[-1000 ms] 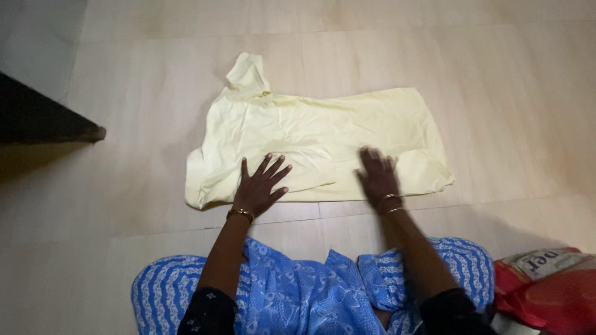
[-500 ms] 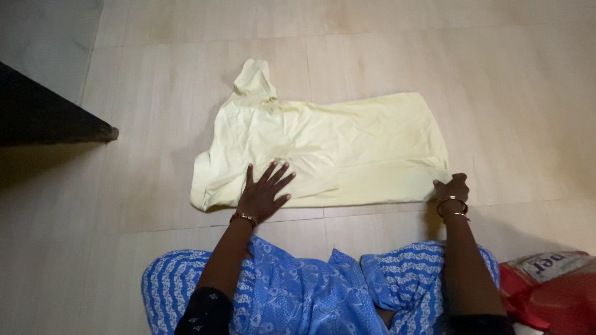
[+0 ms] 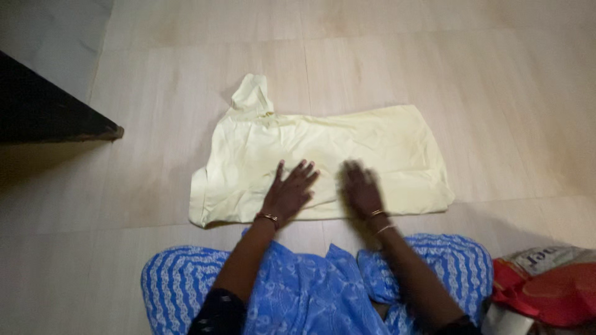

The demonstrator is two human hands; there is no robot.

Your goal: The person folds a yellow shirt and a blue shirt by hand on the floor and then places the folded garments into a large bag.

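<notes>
dark furniture edge [image 3: 43, 105]: we are seeing it sitting far left on the tiled floor [image 3: 509, 93], well apart from the cloth.
pale yellow garment [image 3: 385, 142]: we are seeing it lying flat on the floor in front of the knees, one narrow flap sticking up at its far-left corner.
left hand [image 3: 290, 193]: we are pressing it palm-down on the garment's near-middle, fingers spread open, gripping nothing.
right hand [image 3: 361, 191]: we are laying it flat on the garment just beside the left hand, blurred, fingers looking extended, nothing held.
blue patterned clothing [image 3: 310, 291]: we are seeing it covering the lap, bottom centre.
red-and-white bag [image 3: 546, 291]: we are seeing it lying far right by the knee.
</notes>
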